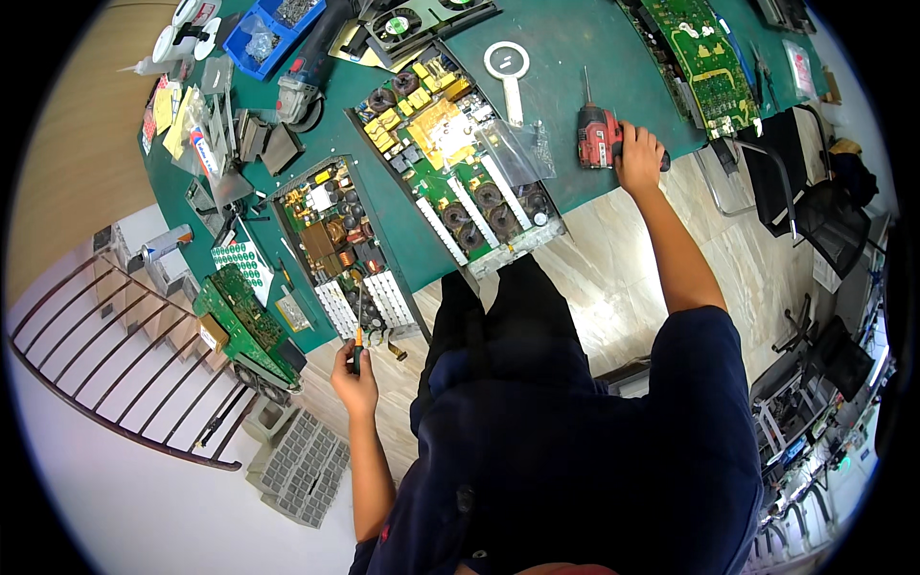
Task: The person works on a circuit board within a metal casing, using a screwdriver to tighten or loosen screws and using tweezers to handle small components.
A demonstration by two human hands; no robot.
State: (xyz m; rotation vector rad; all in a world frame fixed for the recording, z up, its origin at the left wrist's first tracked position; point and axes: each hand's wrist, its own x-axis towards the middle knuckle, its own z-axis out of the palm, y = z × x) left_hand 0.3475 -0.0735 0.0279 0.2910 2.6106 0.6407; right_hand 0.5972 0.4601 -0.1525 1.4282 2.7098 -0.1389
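Observation:
My left hand [356, 389] is closed around the handle of a screwdriver [358, 351] with an orange and dark grip. Its thin shaft points away from me, over the near end of a narrow open-cased power circuit board [337, 235]. Whether the tip touches anything is too small to tell. At the right edge of the table, my right hand [639, 161] wraps around the handle of a red and black cordless drill [599, 139]. The drill lies on its side, its long bit pointing to the far side. Between the hands sits a wider open-cased circuit board [446, 144].
The green tabletop [561, 57] carries a white ring-shaped magnifier [507, 61], a clear plastic bag [517, 153], an angle grinder [299, 91] and a blue parts bin [273, 34]. Green boards lie at the left [244, 316] and far right [707, 62]. Black chairs [834, 225] stand right.

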